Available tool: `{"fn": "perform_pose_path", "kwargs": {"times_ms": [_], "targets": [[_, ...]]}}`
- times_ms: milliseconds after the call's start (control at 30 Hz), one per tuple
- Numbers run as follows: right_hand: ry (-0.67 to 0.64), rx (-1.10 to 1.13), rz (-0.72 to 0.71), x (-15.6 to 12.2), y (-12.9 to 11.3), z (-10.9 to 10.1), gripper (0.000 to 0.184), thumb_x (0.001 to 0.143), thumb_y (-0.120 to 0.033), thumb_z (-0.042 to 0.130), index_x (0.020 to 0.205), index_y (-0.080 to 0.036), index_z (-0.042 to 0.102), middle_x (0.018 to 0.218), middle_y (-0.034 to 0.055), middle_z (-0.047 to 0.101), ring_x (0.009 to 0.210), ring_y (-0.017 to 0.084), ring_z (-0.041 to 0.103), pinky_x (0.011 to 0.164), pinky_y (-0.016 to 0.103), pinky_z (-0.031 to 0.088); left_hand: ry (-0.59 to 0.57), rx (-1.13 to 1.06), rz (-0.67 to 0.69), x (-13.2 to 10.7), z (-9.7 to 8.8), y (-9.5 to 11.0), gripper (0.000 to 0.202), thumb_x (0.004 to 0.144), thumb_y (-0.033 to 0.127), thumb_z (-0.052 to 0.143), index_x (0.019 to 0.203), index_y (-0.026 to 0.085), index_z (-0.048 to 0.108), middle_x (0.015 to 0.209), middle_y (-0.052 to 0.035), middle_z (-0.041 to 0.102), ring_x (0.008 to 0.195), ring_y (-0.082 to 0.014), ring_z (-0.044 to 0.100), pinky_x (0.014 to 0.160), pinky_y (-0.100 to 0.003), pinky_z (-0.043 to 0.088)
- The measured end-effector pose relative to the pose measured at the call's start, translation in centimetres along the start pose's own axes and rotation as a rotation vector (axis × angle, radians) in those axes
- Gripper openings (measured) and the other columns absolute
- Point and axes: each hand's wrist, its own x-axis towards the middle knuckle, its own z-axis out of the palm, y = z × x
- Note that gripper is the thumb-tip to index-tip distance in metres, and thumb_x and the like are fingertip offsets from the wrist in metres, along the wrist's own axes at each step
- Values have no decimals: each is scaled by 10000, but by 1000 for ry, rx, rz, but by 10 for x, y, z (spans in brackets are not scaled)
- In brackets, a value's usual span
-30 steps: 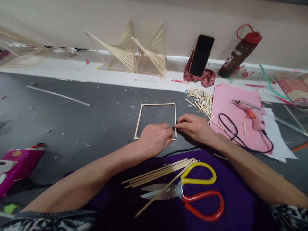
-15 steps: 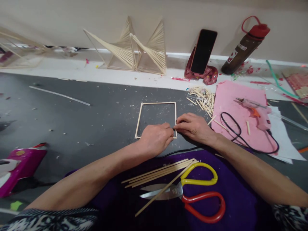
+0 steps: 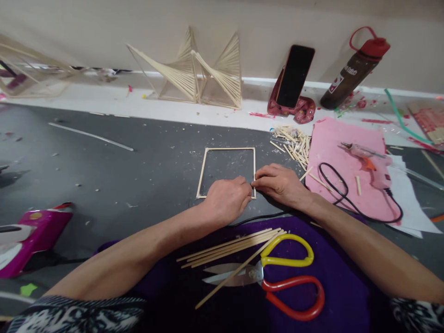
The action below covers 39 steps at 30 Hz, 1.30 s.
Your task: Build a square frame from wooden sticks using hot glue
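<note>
A square frame of thin wooden sticks (image 3: 231,148) lies flat on the grey tabletop. At its lower right corner my left hand (image 3: 227,200) is closed, its fingers curled over the lower stick; their tips are partly hidden. My right hand (image 3: 280,184) comes from the other side, thumb and fingers pinched on the right-hand stick, close to the left fingertips. Nearer my body, a bundle of loose sticks (image 3: 229,249) rests on purple cloth. Scissors (image 3: 256,273) with one yellow and one red handle lie there too, blades parted, a single stick crossing them.
Short stick pieces (image 3: 294,143) are heaped right of the frame. A glue gun (image 3: 371,162) lies on pink sheet (image 3: 343,134), its cord looping near my right forearm. Stick models (image 3: 222,74), a phone (image 3: 296,76) and a bottle (image 3: 355,69) stand along the back ledge. A magenta object (image 3: 45,231) is at left.
The whole view has shifted slightly. Both hands keep nearly the same hold at the frame's lower right corner.
</note>
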Motion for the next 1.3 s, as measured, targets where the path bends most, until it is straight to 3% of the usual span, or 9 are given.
{"fn": "perform_pose_path", "kwargs": {"times_ms": [467,900,1300], "targets": [[1,-9,-4,-1,-2,2,207,909,-261,478,944,-229,679,932,28,649,824,138,516,711,258,401,-13,13,-53,-1,-4,7,329,914,309,341,928,155,631,904,-60,621,744,-221,624,560,-315,435],[-5,-26,-5,-1,-3,3,204,908,-254,478,944,-236,678,936,33,653,829,141,525,717,258,406,46,41,-50,-4,-1,7,307,908,308,365,910,161,634,895,-56,626,734,-224,630,563,-324,447],[88,57,23,-9,-3,4,256,897,-250,493,1110,-239,634,1013,60,662,887,163,564,759,298,441,73,41,-14,-7,-4,3,211,865,335,488,882,186,636,886,-38,617,807,-206,622,589,-285,430]]}}
